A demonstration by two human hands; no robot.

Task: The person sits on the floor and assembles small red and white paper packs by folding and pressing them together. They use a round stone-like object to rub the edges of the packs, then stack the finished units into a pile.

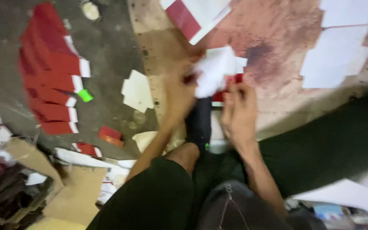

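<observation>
The view is blurred by motion. My left hand and my right hand are both on a white and red folded card piece held over a stained brown board. The left hand grips its left side, the right hand grips it from below. A foot in a black sock sticks out between my arms, under the card.
A long row of red and white folded cards lies on the grey floor at left, with a green bit beside it. White flat sheets lie at the top right, a white cut-out near the board's edge, cardboard at lower left.
</observation>
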